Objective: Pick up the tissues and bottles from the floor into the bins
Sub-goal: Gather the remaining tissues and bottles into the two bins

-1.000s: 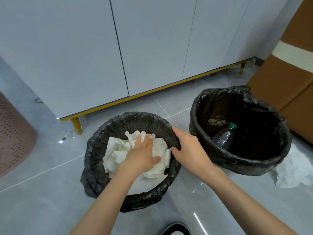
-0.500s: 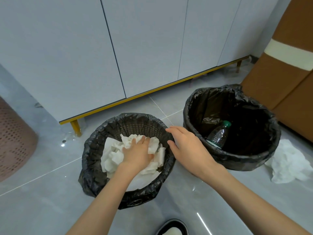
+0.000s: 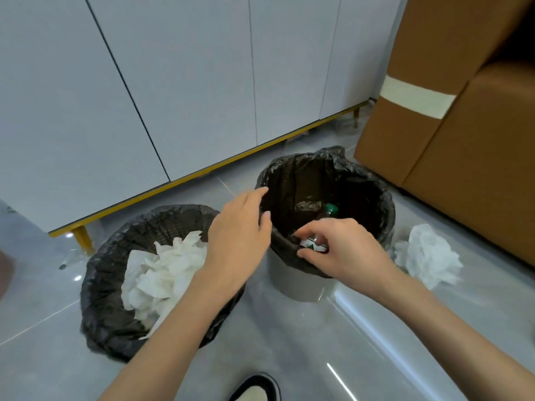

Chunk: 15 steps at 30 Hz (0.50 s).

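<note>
Off the tissues [image 3: 162, 273], left hand [image 3: 237, 235] lies spread on the bottle bin [image 3: 289, 282] rim; right hand [image 3: 344, 250] seemingly pinches its liner [image 3: 285, 246].

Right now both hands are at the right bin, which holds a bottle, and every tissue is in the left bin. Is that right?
Not quite. The left hand and right hand are at the right bin with its bottle, but one tissue lies on the floor beside that bin, not in the left bin. The head view shows it.
</note>
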Tool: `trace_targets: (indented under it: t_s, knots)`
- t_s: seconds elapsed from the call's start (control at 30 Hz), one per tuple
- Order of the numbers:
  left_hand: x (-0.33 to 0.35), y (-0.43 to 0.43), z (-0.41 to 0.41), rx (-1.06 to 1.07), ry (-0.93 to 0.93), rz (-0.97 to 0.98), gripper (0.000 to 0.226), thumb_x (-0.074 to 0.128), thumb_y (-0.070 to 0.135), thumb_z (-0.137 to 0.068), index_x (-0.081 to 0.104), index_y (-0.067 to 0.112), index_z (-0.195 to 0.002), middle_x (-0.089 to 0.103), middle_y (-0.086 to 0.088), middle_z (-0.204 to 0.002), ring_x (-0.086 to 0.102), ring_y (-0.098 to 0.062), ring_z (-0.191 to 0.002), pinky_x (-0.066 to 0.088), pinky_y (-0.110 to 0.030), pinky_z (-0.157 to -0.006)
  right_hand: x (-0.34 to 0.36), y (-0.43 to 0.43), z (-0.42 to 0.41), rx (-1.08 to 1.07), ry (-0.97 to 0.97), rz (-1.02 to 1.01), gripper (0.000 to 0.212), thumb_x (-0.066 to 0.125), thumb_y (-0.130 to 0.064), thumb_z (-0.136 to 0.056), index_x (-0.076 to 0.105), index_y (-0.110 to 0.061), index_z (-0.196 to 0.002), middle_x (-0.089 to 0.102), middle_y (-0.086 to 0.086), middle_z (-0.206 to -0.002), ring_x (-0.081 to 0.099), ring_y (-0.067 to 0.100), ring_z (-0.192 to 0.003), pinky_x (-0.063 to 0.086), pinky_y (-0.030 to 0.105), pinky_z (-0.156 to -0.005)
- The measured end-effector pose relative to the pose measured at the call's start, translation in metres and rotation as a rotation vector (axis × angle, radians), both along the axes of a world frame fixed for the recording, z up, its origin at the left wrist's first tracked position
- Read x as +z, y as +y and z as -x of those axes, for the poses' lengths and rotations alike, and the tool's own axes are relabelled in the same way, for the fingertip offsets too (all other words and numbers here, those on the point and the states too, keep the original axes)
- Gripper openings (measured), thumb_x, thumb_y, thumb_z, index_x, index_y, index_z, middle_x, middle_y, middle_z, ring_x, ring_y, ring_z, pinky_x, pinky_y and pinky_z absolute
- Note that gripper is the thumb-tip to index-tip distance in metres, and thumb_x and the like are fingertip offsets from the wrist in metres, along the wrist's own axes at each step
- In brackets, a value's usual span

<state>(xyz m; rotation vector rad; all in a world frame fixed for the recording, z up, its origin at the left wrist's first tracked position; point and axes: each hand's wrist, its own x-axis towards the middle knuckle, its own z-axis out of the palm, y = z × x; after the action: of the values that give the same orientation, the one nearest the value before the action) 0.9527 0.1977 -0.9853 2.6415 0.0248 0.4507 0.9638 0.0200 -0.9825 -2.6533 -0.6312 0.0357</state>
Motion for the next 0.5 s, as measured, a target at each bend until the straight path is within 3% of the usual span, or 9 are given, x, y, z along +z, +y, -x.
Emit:
trace_targets:
  t_s: [0.13, 0.23, 0.37, 0.5]
  knots:
    - [-0.021, -0.021, -0.002, -0.095, 0.096, -0.044, 0.047, 0.04, 0.033, -0.099, 0.034, 0.023, -0.145, 0.038, 0.004, -0.148, 0.04, -0.016, -0.131, 0.032, -0.03, -0.108, 0.0, -0.014, 0.01, 0.012, -0.057, 0.168, 0.027, 0.054, -0.048, -0.091, 0.06, -0.048, -0.117, 0.065, -0.019, -0.105, 0.056, 0.007, -0.104, 0.046, 0.028, -0.073]
    - [-0.039, -0.028, -0.006, -0.147, 0.16, -0.013, 0.048, 0.03, 0.032, -0.102, 0.03, 0.016, -0.147, 0.022, 0.0, -0.156, 0.008, -0.017, -0.147, 0.013, -0.03, -0.119, -0.003, -0.013, 0.01, 0.021, -0.143, 0.228, 0.03, 0.047, -0.047, -0.095, 0.058, -0.047, -0.122, 0.066, -0.014, -0.105, 0.057, 0.011, -0.104, 0.047, 0.028, -0.074]
    - [-0.051, -0.034, -0.026, -0.185, 0.1, 0.161, 0.046, 0.023, 0.028, -0.103, 0.034, 0.012, -0.145, 0.017, -0.001, -0.158, -0.008, -0.013, -0.146, 0.002, -0.021, -0.114, -0.008, -0.01, -0.001, -0.043, -0.201, 0.226, 0.03, 0.046, -0.045, -0.096, 0.062, -0.042, -0.121, 0.068, -0.011, -0.102, 0.06, 0.014, -0.101, 0.049, 0.03, -0.075]
    - [-0.055, -0.038, -0.056, -0.179, 0.099, 0.216, 0.045, 0.023, 0.025, -0.104, 0.035, 0.01, -0.144, 0.015, -0.002, -0.158, -0.01, -0.015, -0.146, 0.001, -0.024, -0.115, -0.014, -0.007, -0.026, -0.129, -0.219, 0.214, 0.028, 0.048, -0.04, -0.096, 0.065, -0.036, -0.118, 0.07, -0.006, -0.101, 0.062, 0.018, -0.099, 0.05, 0.034, -0.078]
